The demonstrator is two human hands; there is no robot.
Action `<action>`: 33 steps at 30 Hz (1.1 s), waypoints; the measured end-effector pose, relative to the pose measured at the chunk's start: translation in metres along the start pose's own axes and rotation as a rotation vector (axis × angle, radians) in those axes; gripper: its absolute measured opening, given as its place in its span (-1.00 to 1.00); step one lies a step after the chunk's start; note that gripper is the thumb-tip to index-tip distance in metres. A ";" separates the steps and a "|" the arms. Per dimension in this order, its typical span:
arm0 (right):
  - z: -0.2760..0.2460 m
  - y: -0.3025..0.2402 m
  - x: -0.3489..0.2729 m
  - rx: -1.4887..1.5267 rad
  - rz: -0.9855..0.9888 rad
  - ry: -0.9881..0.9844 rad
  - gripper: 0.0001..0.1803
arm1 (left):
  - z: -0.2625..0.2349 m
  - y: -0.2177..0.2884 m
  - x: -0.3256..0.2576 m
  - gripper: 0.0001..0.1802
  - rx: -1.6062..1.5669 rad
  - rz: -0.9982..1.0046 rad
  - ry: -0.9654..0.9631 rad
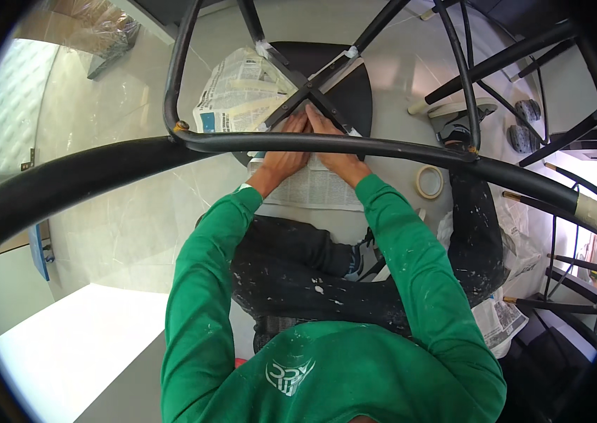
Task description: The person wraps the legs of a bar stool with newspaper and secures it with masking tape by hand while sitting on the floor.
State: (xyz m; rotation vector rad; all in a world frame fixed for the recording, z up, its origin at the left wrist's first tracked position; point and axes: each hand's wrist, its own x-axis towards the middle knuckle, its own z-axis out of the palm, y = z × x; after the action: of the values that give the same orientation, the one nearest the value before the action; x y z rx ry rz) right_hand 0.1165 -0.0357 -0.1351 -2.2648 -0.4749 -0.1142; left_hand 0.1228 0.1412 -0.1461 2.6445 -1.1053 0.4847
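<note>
Both my hands reach under the curved black tube (397,149) of an upturned chair frame. My left hand (283,161) and my right hand (337,158) lie side by side, fingers stretched flat, fingertips meeting at the edge of a round black seat (353,95). Newspaper (238,92) is wrapped over the seat's left part, with pale tape strips on it. Another newspaper sheet (312,189) lies on the floor under my wrists. Crossed black bars (298,95) run over the seat just beyond my fingertips. Neither hand visibly holds anything.
A roll of masking tape (429,182) lies on the pale floor right of my right forearm. More black chair frames (559,70) stand at the right. Crumpled newspaper (499,321) lies by my right knee. A cardboard box (94,21) sits far left.
</note>
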 end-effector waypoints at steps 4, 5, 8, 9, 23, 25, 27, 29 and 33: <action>0.011 0.004 -0.006 -0.316 -0.275 0.026 -0.36 | -0.020 0.010 -0.017 -0.21 -0.055 -0.093 -0.139; 0.014 0.003 -0.008 -0.431 -0.323 0.016 -0.35 | -0.028 0.014 -0.026 -0.15 -0.031 -0.100 -0.199; 0.022 0.003 -0.010 -0.316 -0.190 0.049 -0.32 | -0.056 0.027 -0.051 0.02 0.025 -0.142 -0.354; 0.024 0.004 -0.012 -0.286 -0.163 0.059 -0.33 | -0.063 0.031 -0.056 0.07 0.029 -0.170 -0.390; 0.027 -0.010 -0.008 -0.208 -0.099 0.052 -0.36 | -0.073 0.051 -0.077 0.20 0.011 -0.477 -0.340; 0.031 -0.010 -0.004 -0.249 -0.106 0.008 -0.36 | -0.069 0.053 -0.082 0.23 0.040 -0.492 -0.340; 0.022 0.000 -0.007 -0.223 -0.113 0.037 -0.40 | -0.065 0.063 -0.073 0.28 0.068 -0.480 -0.375; 0.018 0.000 -0.016 -0.123 -0.040 0.076 -0.42 | -0.060 0.067 -0.067 0.29 0.072 -0.470 -0.389; 0.008 -0.030 -0.046 -0.266 -0.176 0.143 -0.39 | -0.066 0.061 -0.078 0.31 0.113 -0.494 -0.410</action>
State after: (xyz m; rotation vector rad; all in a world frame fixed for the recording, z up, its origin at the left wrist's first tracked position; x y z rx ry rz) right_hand 0.0625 -0.0249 -0.1302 -2.4472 -0.6117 -0.4491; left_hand 0.0134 0.1717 -0.1106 3.0535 -0.4726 -0.1002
